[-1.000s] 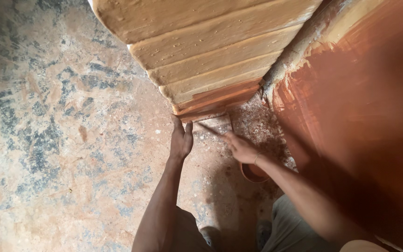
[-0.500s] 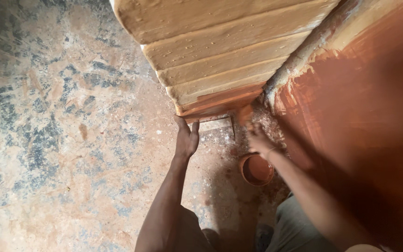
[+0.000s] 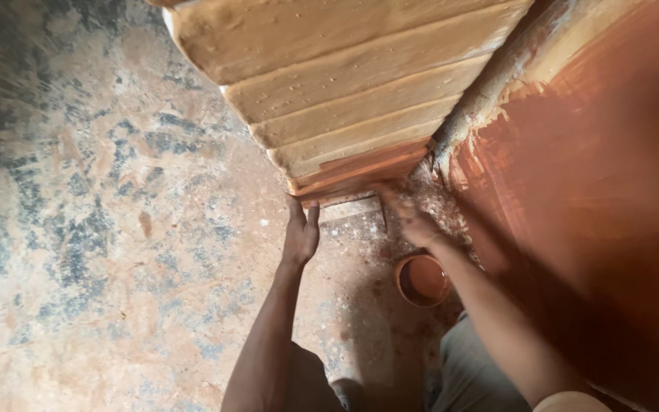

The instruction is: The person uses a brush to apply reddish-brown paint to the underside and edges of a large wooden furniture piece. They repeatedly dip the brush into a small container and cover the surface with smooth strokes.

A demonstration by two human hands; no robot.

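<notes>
The left hand [image 3: 301, 233] presses flat, fingers open, against the bottom edge of the wooden door [image 3: 345, 99], holding nothing. The blurred right hand [image 3: 413, 221] works at the door's low corner; whether it grips something, I cannot tell. The door looks heavy and stiff, its wet paint probably slippery, so the unpainted edge is the safer hold; a small paint bowl [image 3: 422, 279] stands on the floor just beside.

1. Wooden door [image 3: 352, 84]: pale tan planks, red-brown bottom edge.
2. Wall [image 3: 604, 175]: streaky red-brown paint.
3. Round pot [image 3: 422, 279]: orange-brown inside.
4. Floor [image 3: 93, 229]: mottled beige, grey-blue patches.
</notes>
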